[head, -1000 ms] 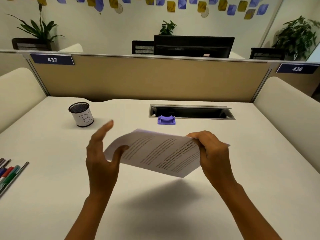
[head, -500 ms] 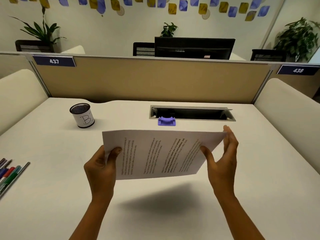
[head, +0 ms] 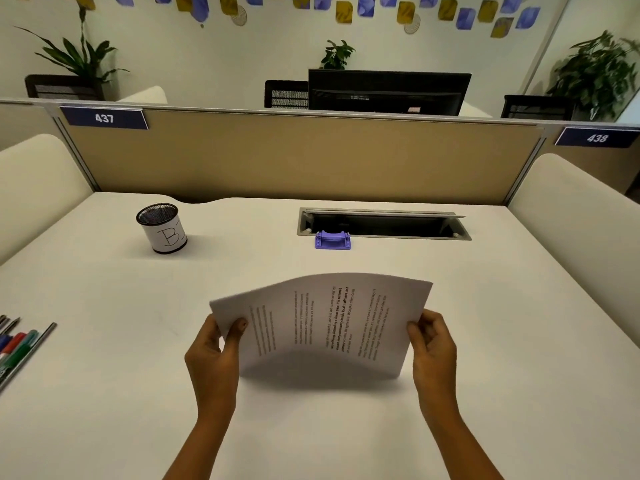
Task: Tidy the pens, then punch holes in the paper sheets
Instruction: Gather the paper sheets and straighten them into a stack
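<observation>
A stack of printed paper sheets (head: pixel 322 323) is held above the white desk (head: pixel 519 341), turned sideways and bowed upward in the middle. My left hand (head: pixel 216 351) pinches its left edge and my right hand (head: pixel 433 344) grips its right edge. A small purple hole punch (head: pixel 332 240) sits farther back, by the cable tray. A black mesh pen cup (head: pixel 162 227) with a white label marked "B" stands at the back left; no pens show above its rim. Several pens and markers (head: pixel 17 344) lie at the desk's left edge, partly cut off.
An open cable tray slot (head: pixel 384 225) is set into the desk behind the punch. A tan partition (head: pixel 294 157) closes the back of the desk, with cream side panels on both sides. Beyond it are a monitor, chairs and plants.
The sheets were turned from a tilted hold to sideways and brought lower and nearer to me. My left hand, first open beside them, now grips the left edge; my right hand regripped the right edge.
</observation>
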Available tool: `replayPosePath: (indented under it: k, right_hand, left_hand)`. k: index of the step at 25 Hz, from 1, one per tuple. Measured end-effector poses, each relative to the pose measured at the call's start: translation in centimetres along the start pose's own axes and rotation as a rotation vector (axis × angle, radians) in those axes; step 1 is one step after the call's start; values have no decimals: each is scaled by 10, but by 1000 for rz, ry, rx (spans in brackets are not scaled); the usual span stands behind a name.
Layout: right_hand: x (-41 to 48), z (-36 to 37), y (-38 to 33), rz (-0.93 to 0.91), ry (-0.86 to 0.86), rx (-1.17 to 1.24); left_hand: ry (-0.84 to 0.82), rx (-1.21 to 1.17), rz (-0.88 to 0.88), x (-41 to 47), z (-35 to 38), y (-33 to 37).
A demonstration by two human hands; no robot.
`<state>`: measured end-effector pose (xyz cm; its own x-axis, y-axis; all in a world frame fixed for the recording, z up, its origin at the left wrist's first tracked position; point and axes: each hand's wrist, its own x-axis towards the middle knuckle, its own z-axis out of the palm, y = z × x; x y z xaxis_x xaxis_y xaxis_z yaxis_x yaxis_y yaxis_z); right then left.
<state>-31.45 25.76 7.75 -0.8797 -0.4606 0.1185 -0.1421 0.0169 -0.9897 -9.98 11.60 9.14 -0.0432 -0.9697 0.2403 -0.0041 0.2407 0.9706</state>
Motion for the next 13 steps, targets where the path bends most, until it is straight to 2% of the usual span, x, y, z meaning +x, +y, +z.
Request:
replayPosePath:
  k: [3, 13]
  right_hand:
    - [-5, 3, 13, 60, -35, -60]
    - [-5, 3, 15, 73, -62, -69]
  left_hand:
    - [-1, -10, -77, -5, -1, -12]
    - [12, -30, -83, -5, -1, -12]
